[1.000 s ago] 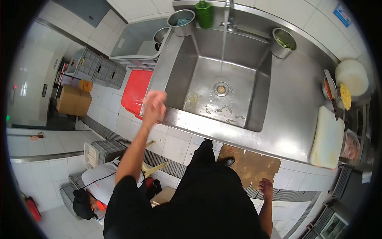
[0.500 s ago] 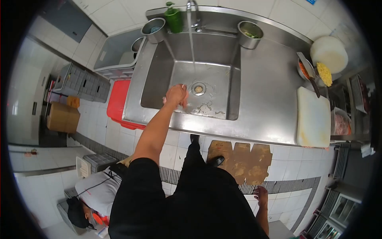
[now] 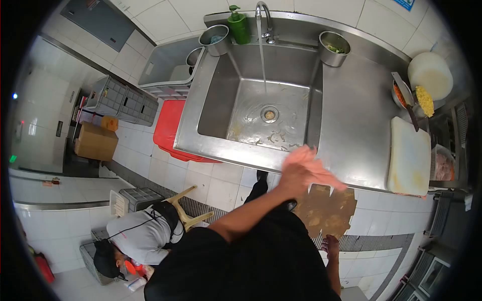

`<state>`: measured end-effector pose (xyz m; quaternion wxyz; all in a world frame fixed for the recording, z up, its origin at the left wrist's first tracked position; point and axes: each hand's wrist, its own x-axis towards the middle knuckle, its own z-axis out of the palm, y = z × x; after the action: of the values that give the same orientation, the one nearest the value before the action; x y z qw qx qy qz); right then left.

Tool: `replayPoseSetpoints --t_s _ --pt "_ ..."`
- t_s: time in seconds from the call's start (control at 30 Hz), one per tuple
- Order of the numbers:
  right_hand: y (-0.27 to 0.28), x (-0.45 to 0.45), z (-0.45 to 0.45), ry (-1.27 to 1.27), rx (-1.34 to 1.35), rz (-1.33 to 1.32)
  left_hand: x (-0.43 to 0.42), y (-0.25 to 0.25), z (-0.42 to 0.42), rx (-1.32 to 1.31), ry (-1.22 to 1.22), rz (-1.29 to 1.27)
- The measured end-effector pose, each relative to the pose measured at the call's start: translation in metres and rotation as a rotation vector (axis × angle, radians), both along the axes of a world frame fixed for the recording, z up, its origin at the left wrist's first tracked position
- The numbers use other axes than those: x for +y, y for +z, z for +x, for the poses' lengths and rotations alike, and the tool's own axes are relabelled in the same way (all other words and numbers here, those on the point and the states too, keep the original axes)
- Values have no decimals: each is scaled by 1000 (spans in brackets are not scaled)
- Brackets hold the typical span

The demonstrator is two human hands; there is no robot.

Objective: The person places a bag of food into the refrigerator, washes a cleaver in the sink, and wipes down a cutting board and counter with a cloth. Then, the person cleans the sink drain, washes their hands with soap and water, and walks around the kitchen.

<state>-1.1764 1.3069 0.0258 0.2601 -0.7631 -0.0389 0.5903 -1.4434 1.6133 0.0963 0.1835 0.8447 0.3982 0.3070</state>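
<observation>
The left hand (image 3: 293,180) is closed around a pink cloth (image 3: 317,169) at the front-right of the sink (image 3: 226,149), bunched, probably so one grip controls it. The right hand (image 3: 330,244) hangs in front of the sink, fingers loosely curled; I cannot tell whether it holds anything. At the sink's back, the tap (image 3: 266,19) pours into it, with a green bottle (image 3: 239,28) beside, presumably for easy reach.

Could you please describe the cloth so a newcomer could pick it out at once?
Find the steel sink with the running tap. Near the front edge of the counter, the left hand holds the cloth. Its pink sets it apart from the grey counter and brown cardboard.
</observation>
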Motion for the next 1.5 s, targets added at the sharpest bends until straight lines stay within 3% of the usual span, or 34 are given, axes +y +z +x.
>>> replayPoseSetpoints --t_s 0.1,0.13,0.17,0.2,0.23,0.27,0.3,0.33,0.4,0.43,0.5,0.53,0.6,0.67,0.7,0.77,0.9,0.97,1.0,1.07,1.17,1.23,1.33,1.4,1.5 --pt "4 10 1 18 -9 -8 24 -4 -150 214 135 -106" --pt "0 14 6 21 -12 -12 41 -40 -213 89 158 -6" --pt "-3 15 8 22 -16 -18 49 -6 -259 163 246 38" --pt "2 22 8 11 -24 6 65 52 -276 197 296 -179" --pt "2 26 7 11 -23 1 73 32 -327 233 416 44" --pt "2 32 8 29 -40 3 91 -3 -390 308 501 -8" --pt "1 40 8 44 -57 10 93 26 -400 409 639 39" --pt "5 48 6 67 -89 20 103 33 -423 788 637 -16" --pt "11 55 4 51 -68 41 138 59 -420 777 1039 -476" --pt "15 63 5 45 -49 68 156 67 -424 771 1033 -469" --pt "22 71 5 49 -67 65 189 78 -431 494 1245 -258" --pt "25 73 2 60 -78 53 203 84 -424 494 1238 -256" --pt "26 71 2 4 -61 43 226 90 -402 254 1257 -298" --pt "28 72 -4 -48 -41 36 241 38 -395 223 818 125" --pt "30 74 -9 -53 -72 -31 242 24 -375 225 812 124" --pt "33 71 -22 -62 -112 -108 246 -5 -338 647 1186 346" --pt "44 77 -47 -72 -112 -99 330 -14 -342 642 1112 262" --pt "49 89 -59 35 -120 -132 369 -11 -327 652 1223 433" --pt "51 96 -64 56 -128 -129 381 -5 -317 647 1218 420" --pt "57 113 -75 53 -127 -104 393 12 -302 703 1150 146" --pt "62 140 -92 102 -118 -57 399 14 -296 511 942 291" --pt "69 158 -99 313 -131 -26 400 15 -292 445 953 250" --pt "113 203 -122 389 -169 50 393 11 -283 303 920 254" --pt "123 222 -131 457 -182 173 380 19 -251 163 616 39" --pt "161 281 -153 672 -381 224 387 15 -177 -33 351 -184"
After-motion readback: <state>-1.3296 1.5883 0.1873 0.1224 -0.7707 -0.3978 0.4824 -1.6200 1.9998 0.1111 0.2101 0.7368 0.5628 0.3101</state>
